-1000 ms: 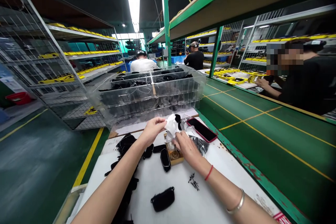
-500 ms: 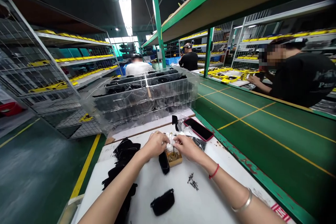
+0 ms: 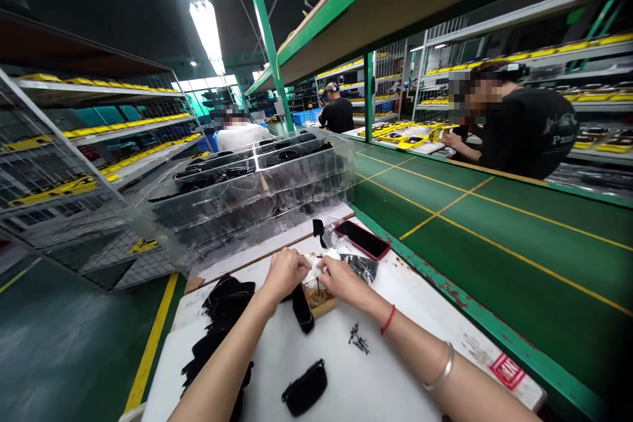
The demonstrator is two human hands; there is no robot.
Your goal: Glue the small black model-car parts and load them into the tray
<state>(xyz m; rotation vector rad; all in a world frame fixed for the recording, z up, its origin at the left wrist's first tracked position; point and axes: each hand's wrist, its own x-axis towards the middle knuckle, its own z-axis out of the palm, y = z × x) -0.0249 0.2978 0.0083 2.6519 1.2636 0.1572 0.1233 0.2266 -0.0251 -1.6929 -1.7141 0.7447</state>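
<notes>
My left hand (image 3: 287,274) and my right hand (image 3: 342,279) meet over a small wooden block (image 3: 324,309), fingers pinched together. Between them is a crumpled white piece (image 3: 312,271), tissue-like, and both sets of fingertips close on it. A round yellowish dish with a thin dark stick upright in it sits in the block. Leaning against the block's left side is a black pouch-like piece (image 3: 302,311). A similar black piece (image 3: 305,388) lies nearer me. Small black pins (image 3: 359,339) are scattered right of it. The fingers partly hide what they grip.
Black pieces (image 3: 222,316) are heaped along the table's left side. A phone (image 3: 362,239) and a clear plastic bag (image 3: 364,269) lie beyond my right hand. Clear bins (image 3: 232,211) of black parts stand ahead. A green conveyor (image 3: 445,211) runs at right; a co-worker (image 3: 524,125) sits across it.
The view has swung a little to the right, so the scene sits further left. My hands stay pinched together over the block in nearly the same pose.
</notes>
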